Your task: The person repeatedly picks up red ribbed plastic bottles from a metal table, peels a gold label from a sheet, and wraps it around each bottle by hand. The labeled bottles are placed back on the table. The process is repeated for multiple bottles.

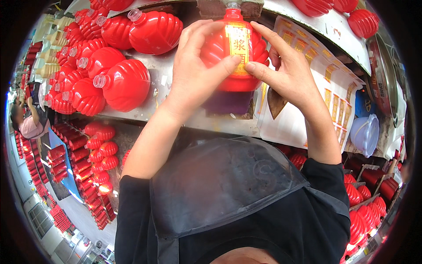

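A red ribbed lantern-shaped bottle with a clear neck stands upright on a small purple block on the metal bench. A gold rectangular label runs down its front. My left hand wraps the bottle's left side, thumb pressed on the label's lower edge. My right hand cups the right side, its thumb meeting the left thumb on the label and its index finger along the label's upper edge.
Several unlabelled red bottles lie on the bench to the left. White sheets of gold labels spread to the right, beside a pale plastic tub. More red bottles fill racks below. Another person is at far left.
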{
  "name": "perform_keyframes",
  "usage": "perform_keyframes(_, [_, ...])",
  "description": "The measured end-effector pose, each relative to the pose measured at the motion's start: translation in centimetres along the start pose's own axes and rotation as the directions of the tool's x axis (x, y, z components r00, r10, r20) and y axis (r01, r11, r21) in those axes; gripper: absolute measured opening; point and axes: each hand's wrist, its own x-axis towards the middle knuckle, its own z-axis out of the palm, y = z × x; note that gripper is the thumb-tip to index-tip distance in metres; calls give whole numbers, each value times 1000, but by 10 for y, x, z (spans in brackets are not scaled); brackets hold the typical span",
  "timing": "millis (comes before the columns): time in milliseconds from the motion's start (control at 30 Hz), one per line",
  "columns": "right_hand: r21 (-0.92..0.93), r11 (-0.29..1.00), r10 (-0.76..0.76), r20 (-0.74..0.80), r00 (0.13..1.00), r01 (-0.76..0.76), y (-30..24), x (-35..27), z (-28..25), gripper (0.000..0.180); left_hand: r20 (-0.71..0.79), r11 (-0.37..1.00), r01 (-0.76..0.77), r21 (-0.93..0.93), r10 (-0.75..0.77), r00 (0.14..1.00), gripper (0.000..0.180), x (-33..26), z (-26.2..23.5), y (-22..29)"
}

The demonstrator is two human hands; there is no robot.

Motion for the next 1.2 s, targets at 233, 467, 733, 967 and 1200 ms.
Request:
perform_keyframes(233, [17, 1000, 10, -4, 1000, -10, -1, -1, 3, 80, 5, 1000, 10, -6, -10, 1000, 63, 0, 0, -1])
perform_keyframes(467, [5, 1000, -24, -21, 999, 24, 2, 0, 4, 81, 15, 1000, 12, -6, -11, 1000, 64, 0, -1, 1])
perform_keyframes(733, [19, 1000, 1, 11, 1000, -1, 1, 0, 0, 80, 24, 999, 24, -39, -23, 999, 61, 0, -1, -2])
perform_keyframes(967, [243, 967, 45, 137, 990, -78, 10, 9, -10, 54, 65, 979, 75, -190, -64, 996, 48, 1, -6, -5])
perform_keyframes(1200, [266, 960, 51, 124, 991, -83, 13, 8, -7, 51, 39, 990, 58, -126, -53, 998, 62, 0, 1, -3])
